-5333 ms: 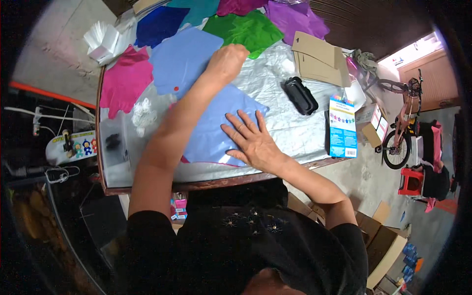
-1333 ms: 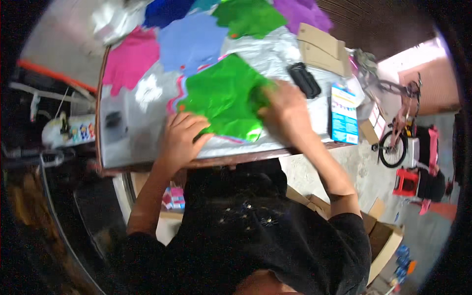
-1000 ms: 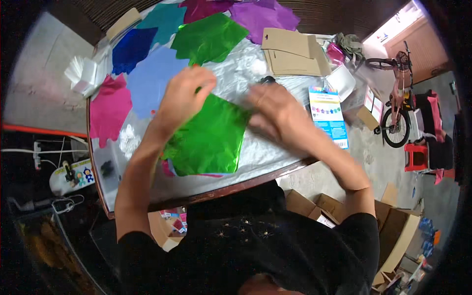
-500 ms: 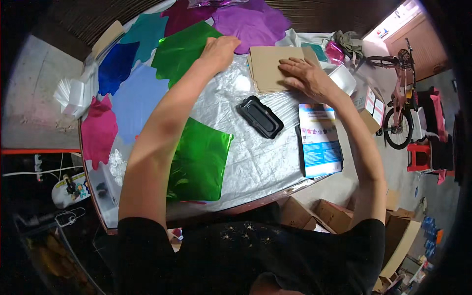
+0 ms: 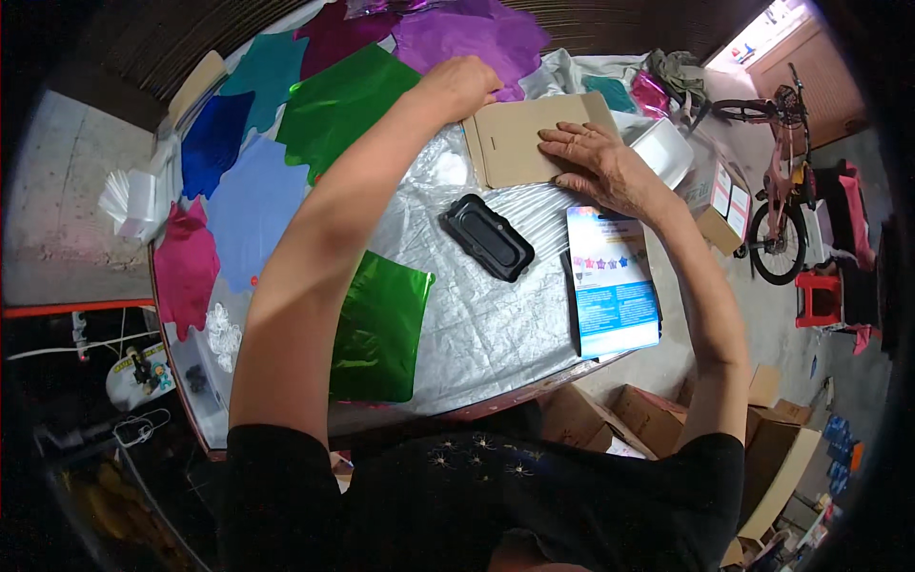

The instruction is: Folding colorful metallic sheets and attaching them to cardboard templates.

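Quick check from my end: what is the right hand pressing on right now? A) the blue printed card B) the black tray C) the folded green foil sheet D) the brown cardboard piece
D: the right hand lies flat on the brown cardboard piece, whose far corner the left hand touches.

I saw the cardboard sheet (image 5: 534, 143) lying behind the tray (image 5: 487, 237), the folded foil (image 5: 379, 329) to its left, the leaflet (image 5: 611, 282) to its right.

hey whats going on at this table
A person leans over a silver-covered table with both hands on a flat brown cardboard piece: the right hand lies flat on it, the left hand is at its far corner. A folded green foil sheet lies near the front edge, beside a black tray.
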Demonstrator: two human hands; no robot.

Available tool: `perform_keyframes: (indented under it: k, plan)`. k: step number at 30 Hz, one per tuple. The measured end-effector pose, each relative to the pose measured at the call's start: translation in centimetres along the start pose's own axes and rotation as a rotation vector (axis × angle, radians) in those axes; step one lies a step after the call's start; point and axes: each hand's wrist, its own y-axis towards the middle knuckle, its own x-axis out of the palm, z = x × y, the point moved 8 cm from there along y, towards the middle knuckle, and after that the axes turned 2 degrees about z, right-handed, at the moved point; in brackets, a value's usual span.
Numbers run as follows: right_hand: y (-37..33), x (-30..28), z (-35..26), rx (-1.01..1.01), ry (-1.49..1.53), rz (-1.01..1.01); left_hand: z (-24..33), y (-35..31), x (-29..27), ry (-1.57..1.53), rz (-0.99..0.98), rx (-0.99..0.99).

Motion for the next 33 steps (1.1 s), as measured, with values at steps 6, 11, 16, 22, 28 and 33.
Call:
perform_keyframes:
  k: [6, 11, 16, 22, 28, 33]
  plan:
    - [0.1, 0.0, -0.1, -0.033, -0.007, 0.012, -0.5, 0.0, 0.2, -0.022, 0.042, 0.167]
    - [0.0, 0.0, -0.1, -0.012, -0.013, 0.006, -1.3, 0.1, 0.4, 0.038, 0.052, 0.102]
    - [0.3, -0.4, -0.7, -0.007, -0.016, 0.004, -4.5, -1.4, -0.5, -0.331, 0.363, -0.104]
    - [2.2, -1.3, 0.0, 0.17, 0.084, -0.076, -9.0, -2.4, 2.0, -0.612, 0.404, -0.551]
    - [8.3, -2.1, 1.0, -0.009, -0.088, 0.297, -10.8, -1.8, 4.1, -0.767, 0.355, -0.571]
    - [11.0, 0.5, 2.4, 0.034, -0.389, 0.194, -10.2, -2.3, 4.1, -0.918, 0.349, -0.616]
